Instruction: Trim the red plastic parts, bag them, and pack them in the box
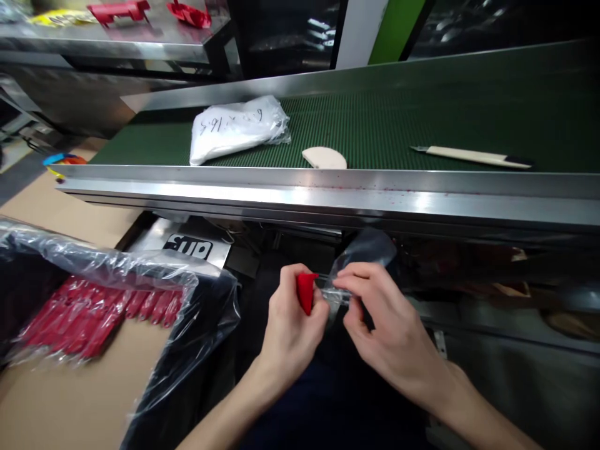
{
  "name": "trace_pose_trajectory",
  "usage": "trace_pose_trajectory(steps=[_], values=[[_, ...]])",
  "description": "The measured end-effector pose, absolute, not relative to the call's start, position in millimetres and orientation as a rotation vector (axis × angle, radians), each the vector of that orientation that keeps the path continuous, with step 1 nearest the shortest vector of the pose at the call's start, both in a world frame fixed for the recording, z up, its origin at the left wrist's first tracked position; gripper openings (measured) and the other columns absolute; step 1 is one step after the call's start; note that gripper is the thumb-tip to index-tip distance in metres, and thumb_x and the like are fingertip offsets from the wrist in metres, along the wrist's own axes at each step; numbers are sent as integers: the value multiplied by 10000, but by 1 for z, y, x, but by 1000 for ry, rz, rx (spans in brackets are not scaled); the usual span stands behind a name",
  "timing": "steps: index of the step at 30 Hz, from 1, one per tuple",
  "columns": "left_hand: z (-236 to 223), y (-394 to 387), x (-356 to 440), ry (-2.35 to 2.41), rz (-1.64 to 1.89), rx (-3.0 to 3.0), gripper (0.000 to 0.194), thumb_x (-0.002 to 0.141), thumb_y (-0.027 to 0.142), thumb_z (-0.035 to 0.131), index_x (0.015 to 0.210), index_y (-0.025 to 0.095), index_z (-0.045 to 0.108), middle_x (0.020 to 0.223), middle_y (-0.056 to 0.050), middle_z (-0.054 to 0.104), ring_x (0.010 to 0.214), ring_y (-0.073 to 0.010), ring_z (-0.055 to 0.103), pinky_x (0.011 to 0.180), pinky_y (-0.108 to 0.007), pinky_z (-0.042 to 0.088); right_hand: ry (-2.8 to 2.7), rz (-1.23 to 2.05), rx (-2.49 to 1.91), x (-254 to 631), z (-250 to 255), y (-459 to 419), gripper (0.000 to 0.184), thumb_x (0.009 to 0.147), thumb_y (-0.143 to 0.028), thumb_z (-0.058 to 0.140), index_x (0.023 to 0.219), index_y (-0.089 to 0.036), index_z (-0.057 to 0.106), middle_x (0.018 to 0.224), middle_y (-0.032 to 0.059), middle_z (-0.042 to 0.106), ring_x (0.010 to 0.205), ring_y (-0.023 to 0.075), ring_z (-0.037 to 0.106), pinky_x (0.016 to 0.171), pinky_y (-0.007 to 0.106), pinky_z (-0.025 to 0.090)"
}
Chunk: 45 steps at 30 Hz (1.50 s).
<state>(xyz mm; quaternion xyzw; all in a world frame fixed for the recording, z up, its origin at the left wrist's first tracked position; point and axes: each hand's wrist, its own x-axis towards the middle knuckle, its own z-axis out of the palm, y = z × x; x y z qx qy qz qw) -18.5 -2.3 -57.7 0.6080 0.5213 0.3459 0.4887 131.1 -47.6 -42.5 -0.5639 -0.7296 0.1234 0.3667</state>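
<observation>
Near the ribbed green conveyor belt [365, 125], with left hand [295, 312] clamped on the red plastic piece [305, 292] and right hand [382, 309] pinching the clear bag [370, 248] — ease it gently, without tearing.

Dark navy clothing [342, 394] (details lost in shadow) is worn, leaving forearms [241, 403] and fingers [360, 285] bare

a green ribbed belt [375, 119] runs across the view, edged by a metal rail [262, 189] flecked with red specks [398, 189]. on the belt lie a white pack [239, 128] with handwriting, at left; a pale half-disc [327, 157] near the rail; and a knife [473, 156], at right, blade pointing left. on the steel bench [162, 30] behind lie two red parts [119, 10] and something yellow [63, 17].
</observation>
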Motion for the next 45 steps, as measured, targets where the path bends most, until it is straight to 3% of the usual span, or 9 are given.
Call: trace_pose_trajectory(steps=[3,8,12,14,19,24,30,39,45], values=[[-61,-6,-20,1235,786,1605,335,815,143,551,1102,266,430,792,55,585,650,-121,549,634,-243,434,-1808,247,-1426,129,-31,-45,347,872,-49,539,1213,-112,560,1190,131,551,1128,199,546,990,349,462],[-66,-10,-22,1169,669,1754,583,778,150,509,1319,294,345,1000,-28,631,831,-206,621,731,-341,455,-1693,851,-1485,128,-21,-37,102,933,-215,565,981,-211,655,894,-1,658,796,123,617,711,251,501],[-69,-4,-27,1299,614,1713,703,728,151,561,1374,296,325,956,-9,618,739,-198,591,681,-325,410,-1145,1074,-1413,140,-27,-32,50,912,-253,634,931,-232,676,776,-36,680,657,77,629,592,174,485],[-72,2,-32,1365,615,1622,606,737,168,562,1315,258,406,853,16,600,664,-171,559,650,-303,398,-994,1021,-1388,152,-30,-32,68,927,-289,622,959,-239,654,759,-34,682,658,84,642,584,175,498],[-90,17,-46,1403,608,1297,140,759,279,556,826,171,615,735,-8,590,643,-149,527,585,-258,408,-949,1018,-1292,175,-37,-40,80,927,-285,626,1003,-263,641,831,-12,716,751,123,679,662,236,553],[-99,18,-53,1359,639,988,204,748,356,547,784,157,573,729,-16,567,667,-160,552,550,-250,466,-999,1026,-1251,182,-46,-53,142,931,-217,613,1061,-261,646,905,14,726,803,150,702,710,273,585],[-96,10,-54,1331,702,842,231,682,298,699,800,149,568,709,11,580,608,-110,540,558,-207,452,-1085,949,-1231,179,-52,-59,199,929,-166,590,1083,-281,641,963,10,700,800,168,714,692,302,609],[-82,7,-51,1276,822,770,279,752,371,735,876,140,638,712,2,590,622,-100,522,577,-198,443,-1319,648,-1311,176,-55,-74,362,789,-13,683,1050,-263,697,1070,20,719,892,174,700,771,280,596],[-73,10,-51,1263,879,807,256,769,346,750,882,146,638,706,17,605,617,-86,532,577,-170,440,-1217,753,-1334,170,-54,-73,280,848,-90,656,1062,-270,680,1023,28,724,822,189,717,700,312,612]])
